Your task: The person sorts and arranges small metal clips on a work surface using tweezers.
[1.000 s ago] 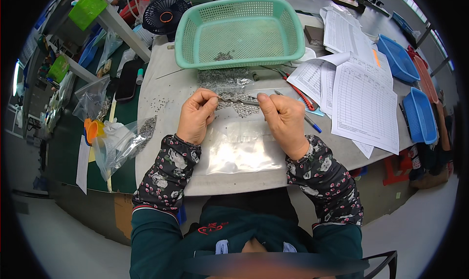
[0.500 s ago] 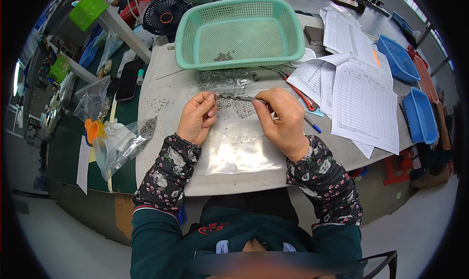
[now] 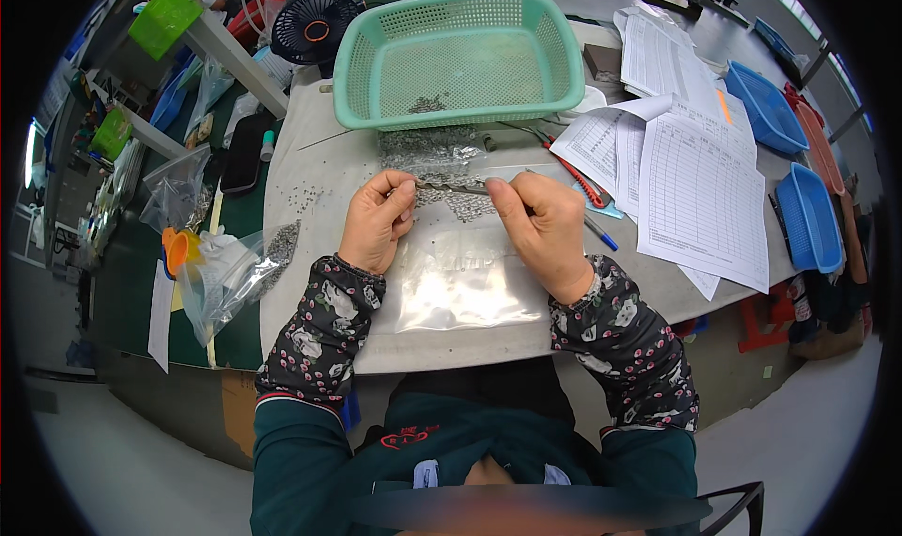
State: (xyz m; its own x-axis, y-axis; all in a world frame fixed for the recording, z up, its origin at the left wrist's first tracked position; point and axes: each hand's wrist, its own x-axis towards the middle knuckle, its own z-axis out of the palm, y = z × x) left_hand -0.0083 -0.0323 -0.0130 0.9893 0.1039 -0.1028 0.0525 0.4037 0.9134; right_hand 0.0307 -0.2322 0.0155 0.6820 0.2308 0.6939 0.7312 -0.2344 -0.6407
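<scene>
My left hand (image 3: 376,224) pinches one end of a slim, dark metal piece with a wavy outline (image 3: 453,184). At its other end my right hand (image 3: 547,233) closes thumb against fingers; the piece's exact kind is too small to tell. Just beneath it, small silvery metal parts (image 3: 467,205) lie loosely heaped. A clear flat plastic bag (image 3: 470,296) rests on the table between my forearms, shining with reflected light. Behind my hands, a clear bag packed with grey parts (image 3: 423,151) sits against the front of a green mesh basket (image 3: 460,118), which holds a few dark parts.
Printed sheets (image 3: 700,193), a blue-capped pen (image 3: 601,233) and red-handled pliers (image 3: 581,184) lie to the right. Blue baskets (image 3: 810,218) stand farther right. At left are a partly filled bag (image 3: 230,282), a phone (image 3: 246,151) and a small fan (image 3: 315,29).
My right hand has turned slightly, with its thumb now more on top, and the dark shaft beside its fingers shows less. My left hand has hardly moved and keeps its pinch.
</scene>
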